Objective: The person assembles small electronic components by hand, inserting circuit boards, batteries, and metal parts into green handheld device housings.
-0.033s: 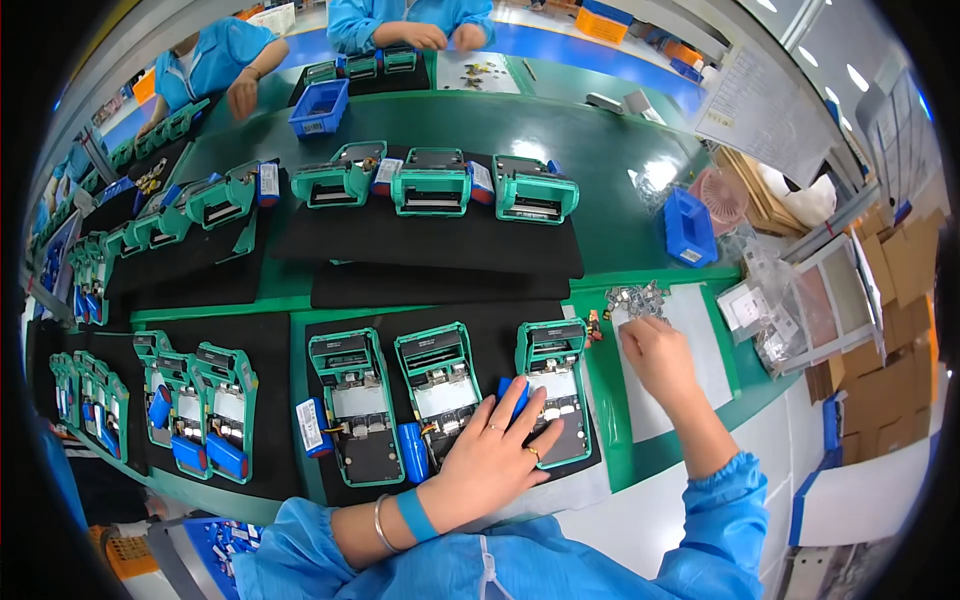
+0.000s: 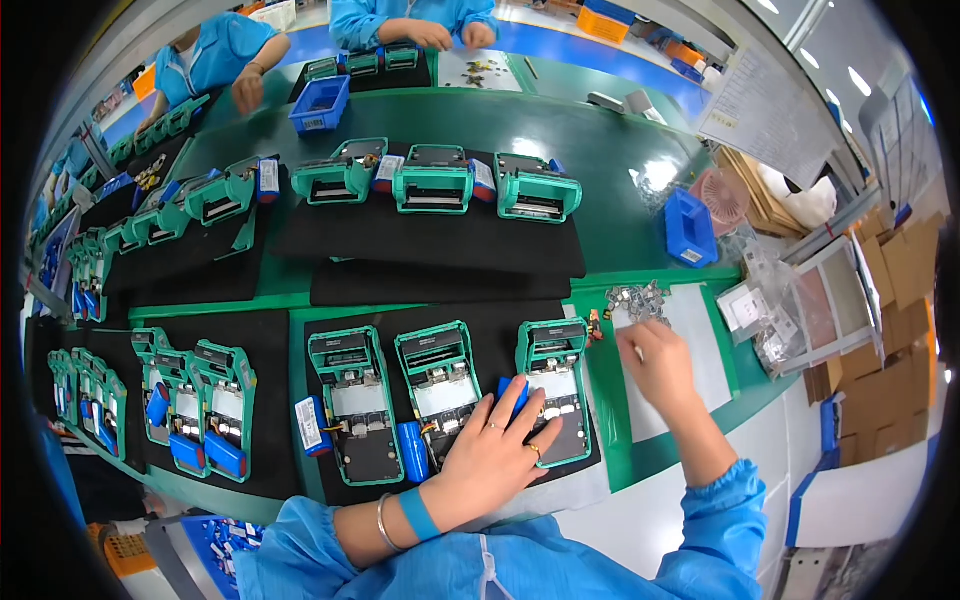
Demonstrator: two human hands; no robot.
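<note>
Head view shows me almost no change, so no visible progress: left hand [image 2: 492, 445] spread over a green case [image 2: 553, 337], right hand [image 2: 660, 368] curled by metal parts [image 2: 637, 300], contents unclear

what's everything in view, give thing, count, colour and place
Near housings: three, green and black, centre
Far housings: three, green, mat beyond
Left housings: several, green, left side
Packs: many, blue, beside or on housings
Bins: at least two, blue, far side and right
Metal parts: uncounted pile, silver, right
Sheet: one, white, beneath right hand
Mats: several, black, under housings
Cardboard: several pieces, brown, far right
Co-workers: at least two, blue clothing, across bench
Left hand: one, blue wristband, over rightmost near housing
Right hand: one, blue sleeve, beside metal parts
</note>
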